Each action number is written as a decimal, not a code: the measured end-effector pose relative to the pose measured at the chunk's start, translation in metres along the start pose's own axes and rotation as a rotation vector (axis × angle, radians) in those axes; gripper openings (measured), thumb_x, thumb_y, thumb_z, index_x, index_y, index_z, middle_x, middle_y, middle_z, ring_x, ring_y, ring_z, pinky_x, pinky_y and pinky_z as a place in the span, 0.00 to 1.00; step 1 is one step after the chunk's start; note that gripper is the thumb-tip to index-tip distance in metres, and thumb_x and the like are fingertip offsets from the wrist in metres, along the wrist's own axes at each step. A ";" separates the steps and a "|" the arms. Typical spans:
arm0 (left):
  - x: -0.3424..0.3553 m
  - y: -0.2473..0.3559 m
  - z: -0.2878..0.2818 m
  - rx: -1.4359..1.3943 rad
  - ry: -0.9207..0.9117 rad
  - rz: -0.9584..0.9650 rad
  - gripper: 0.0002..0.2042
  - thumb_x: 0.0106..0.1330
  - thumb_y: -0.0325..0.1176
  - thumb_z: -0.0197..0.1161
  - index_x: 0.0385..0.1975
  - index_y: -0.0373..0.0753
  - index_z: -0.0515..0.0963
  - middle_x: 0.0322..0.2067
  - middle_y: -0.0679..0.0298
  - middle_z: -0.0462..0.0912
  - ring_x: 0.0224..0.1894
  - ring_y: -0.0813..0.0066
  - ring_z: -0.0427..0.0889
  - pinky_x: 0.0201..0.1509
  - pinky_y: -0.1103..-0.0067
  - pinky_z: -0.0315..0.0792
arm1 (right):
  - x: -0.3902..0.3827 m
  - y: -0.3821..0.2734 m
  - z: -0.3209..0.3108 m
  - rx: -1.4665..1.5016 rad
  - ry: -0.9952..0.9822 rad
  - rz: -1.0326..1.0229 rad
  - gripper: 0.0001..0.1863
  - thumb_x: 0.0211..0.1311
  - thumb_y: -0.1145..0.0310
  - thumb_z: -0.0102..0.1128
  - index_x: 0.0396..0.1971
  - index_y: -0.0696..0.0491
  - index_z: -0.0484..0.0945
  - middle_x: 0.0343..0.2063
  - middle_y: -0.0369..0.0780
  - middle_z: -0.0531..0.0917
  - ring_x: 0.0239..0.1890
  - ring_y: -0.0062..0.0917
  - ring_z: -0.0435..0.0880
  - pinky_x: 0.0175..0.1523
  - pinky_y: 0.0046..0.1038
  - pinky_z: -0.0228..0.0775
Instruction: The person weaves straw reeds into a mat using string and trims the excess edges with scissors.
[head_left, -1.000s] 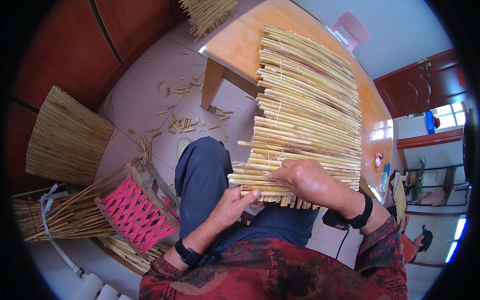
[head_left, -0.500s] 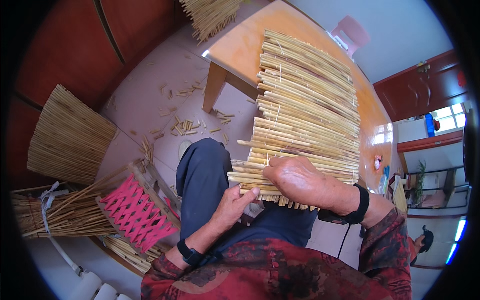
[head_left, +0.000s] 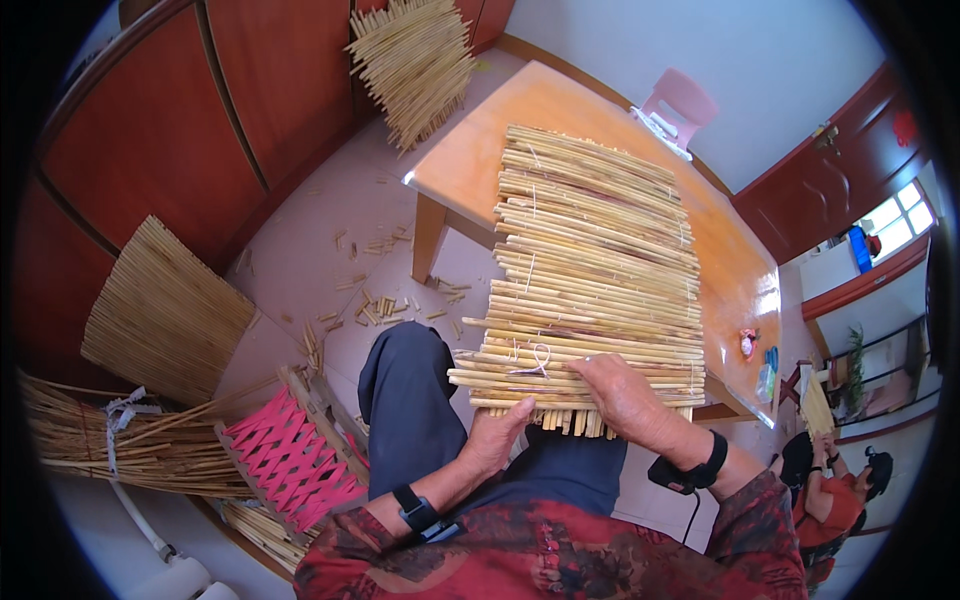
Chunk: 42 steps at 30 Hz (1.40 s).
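A mat of pale, thin reed stalks [head_left: 600, 240], tied in rows with white string, lies over the table and its near end reaches my lap. My left hand [head_left: 497, 435] grips the mat's near edge at the left, thumb on top and fingers hidden underneath. A loose loop of white string [head_left: 541, 356] lies on the near stalks. Just right of this loop, my right hand [head_left: 622, 395] rests on the mat with its fingers drawn together; what they hold, if anything, is hidden.
The orange wooden table [head_left: 735, 290] stands ahead. Cut stalk pieces [head_left: 380, 308] litter the floor. Other reed mats [head_left: 165, 310] lean by red cabinets. At left are a stalk bundle [head_left: 130, 440] and a pink-laced stool [head_left: 290, 450]. Another person [head_left: 835, 495] works at far right.
My right hand has drawn back to the right, uncovering the string loop. My left hand keeps the edge. The view has tilted upward, and the person at right now shows more.
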<state>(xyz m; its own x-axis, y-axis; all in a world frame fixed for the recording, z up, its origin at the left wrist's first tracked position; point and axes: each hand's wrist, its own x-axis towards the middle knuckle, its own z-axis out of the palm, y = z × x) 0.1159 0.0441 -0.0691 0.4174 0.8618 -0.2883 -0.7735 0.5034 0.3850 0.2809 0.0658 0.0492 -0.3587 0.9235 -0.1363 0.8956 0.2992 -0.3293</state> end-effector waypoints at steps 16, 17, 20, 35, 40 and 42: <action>-0.115 0.033 0.229 0.769 -0.021 0.706 0.05 0.58 0.25 0.60 0.32 0.31 0.77 0.26 0.68 0.79 0.28 0.86 0.74 0.32 0.85 0.70 | -0.125 -0.044 -0.154 0.843 0.471 -0.054 0.21 0.68 0.62 0.40 0.58 0.55 0.61 0.50 0.41 0.71 0.40 0.20 0.75 0.44 0.22 0.71; -0.131 0.033 0.236 0.885 -0.074 0.768 0.05 0.57 0.25 0.61 0.31 0.31 0.77 0.26 0.67 0.80 0.27 0.85 0.75 0.31 0.85 0.70 | -0.139 -0.050 -0.156 0.957 0.487 -0.082 0.23 0.68 0.59 0.40 0.58 0.56 0.61 0.50 0.41 0.70 0.40 0.21 0.75 0.44 0.23 0.71; -0.178 0.035 0.269 1.225 -0.131 0.827 0.10 0.53 0.23 0.63 0.36 0.31 0.76 0.29 0.58 0.81 0.29 0.76 0.80 0.36 0.80 0.73 | -0.186 -0.065 -0.180 1.119 0.467 -0.124 0.30 0.67 0.52 0.38 0.59 0.61 0.55 0.53 0.44 0.68 0.45 0.24 0.75 0.47 0.26 0.70; -0.145 0.010 0.330 1.983 -0.668 1.277 0.15 0.55 0.25 0.54 0.43 0.27 0.70 0.46 0.47 0.72 0.50 0.53 0.73 0.55 0.62 0.66 | -0.220 0.018 -0.161 0.915 0.590 -0.115 0.22 0.54 0.67 0.57 0.49 0.58 0.66 0.43 0.45 0.74 0.45 0.35 0.74 0.51 0.30 0.67; -0.108 -0.005 0.336 1.939 -0.709 1.314 0.14 0.55 0.27 0.56 0.42 0.32 0.72 0.44 0.56 0.75 0.51 0.55 0.73 0.55 0.63 0.66 | -0.209 0.072 -0.127 0.926 0.539 -0.070 0.21 0.54 0.70 0.58 0.49 0.56 0.68 0.49 0.45 0.72 0.51 0.35 0.70 0.56 0.34 0.62; -0.099 -0.005 0.340 1.896 -0.762 1.373 0.12 0.55 0.27 0.56 0.40 0.33 0.73 0.44 0.56 0.76 0.49 0.55 0.75 0.55 0.64 0.67 | -0.206 0.075 -0.123 1.281 0.438 -0.006 0.21 0.56 0.71 0.56 0.51 0.56 0.68 0.51 0.44 0.71 0.53 0.33 0.70 0.57 0.34 0.61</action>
<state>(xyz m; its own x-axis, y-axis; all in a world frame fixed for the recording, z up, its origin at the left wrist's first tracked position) 0.2408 -0.0226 0.2560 0.6288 0.2612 0.7324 0.2311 -0.9621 0.1448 0.4545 -0.0722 0.1670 -0.0341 0.9948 0.0955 -0.0643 0.0932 -0.9936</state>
